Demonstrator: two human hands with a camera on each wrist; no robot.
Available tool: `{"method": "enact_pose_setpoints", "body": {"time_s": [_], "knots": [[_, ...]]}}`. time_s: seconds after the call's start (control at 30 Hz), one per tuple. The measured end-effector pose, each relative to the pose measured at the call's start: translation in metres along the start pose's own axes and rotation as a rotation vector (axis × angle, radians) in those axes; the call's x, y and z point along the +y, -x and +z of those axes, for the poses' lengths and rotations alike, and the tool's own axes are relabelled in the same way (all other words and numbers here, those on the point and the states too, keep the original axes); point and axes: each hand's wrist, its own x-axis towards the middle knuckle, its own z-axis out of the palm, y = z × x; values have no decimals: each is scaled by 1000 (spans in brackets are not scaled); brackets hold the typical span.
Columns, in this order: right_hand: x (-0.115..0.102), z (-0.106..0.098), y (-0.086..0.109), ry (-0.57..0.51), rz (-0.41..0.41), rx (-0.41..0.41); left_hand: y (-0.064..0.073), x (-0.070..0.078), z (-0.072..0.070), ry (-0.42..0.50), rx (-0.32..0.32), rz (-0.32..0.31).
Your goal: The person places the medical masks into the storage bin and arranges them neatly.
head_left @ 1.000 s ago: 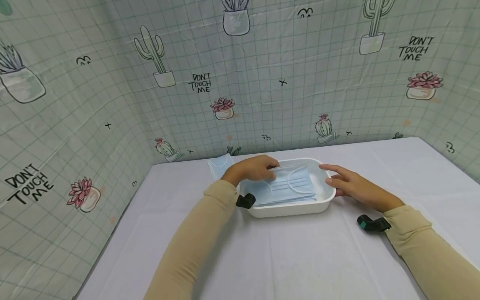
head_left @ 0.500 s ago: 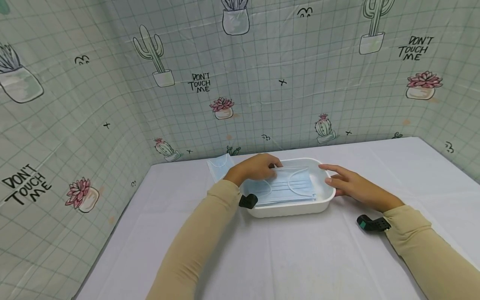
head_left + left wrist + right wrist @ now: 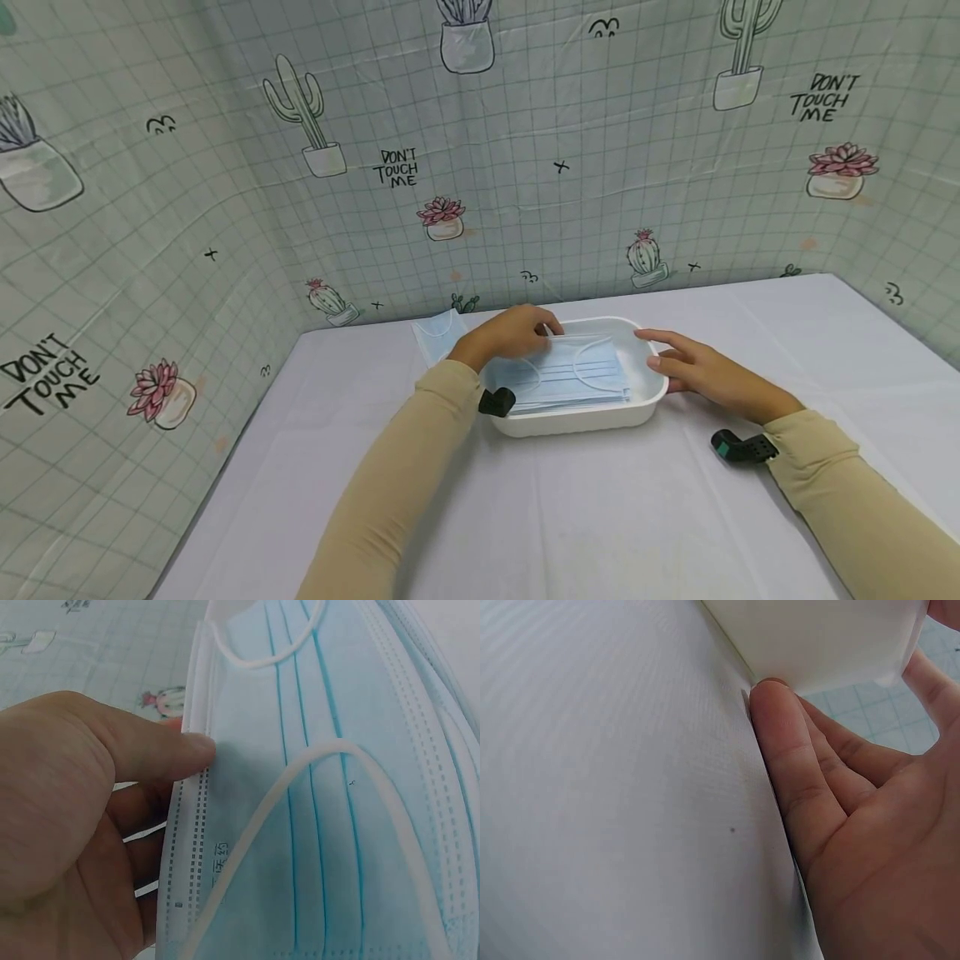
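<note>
A stack of pale blue pleated face masks (image 3: 581, 375) with white ear loops lies in a white plastic tray (image 3: 585, 423). My left hand (image 3: 506, 337) reaches over the tray's left side and pinches the stack's far edge. In the left wrist view the left thumb (image 3: 191, 754) lies on the top face mask (image 3: 315, 825), with the other fingers partly hidden behind it. My right hand (image 3: 705, 371) touches the tray's right end, its fingers loosely extended along the rim and wall. In the right wrist view the fingertips (image 3: 780, 712) meet the tray's wall (image 3: 832, 645) low by the tablecloth.
One more face mask (image 3: 438, 333) lies on the table behind the left forearm. A white cloth covers the table (image 3: 600, 517). A grid-patterned curtain (image 3: 510, 117) with cactus prints stands behind and to the sides. Each wrist wears a dark band.
My left hand has shifted slightly right and away along the stack's far edge. The right hand keeps its place at the tray's end, and the tray stays put.
</note>
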Motion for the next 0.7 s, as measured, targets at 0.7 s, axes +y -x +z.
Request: {"method": "enact_pose_setpoints", "body": {"time_s": [0.7], "knots": [[1,-1,-2,-16,4,-18,-5,4,1,29,56,-15]]}}
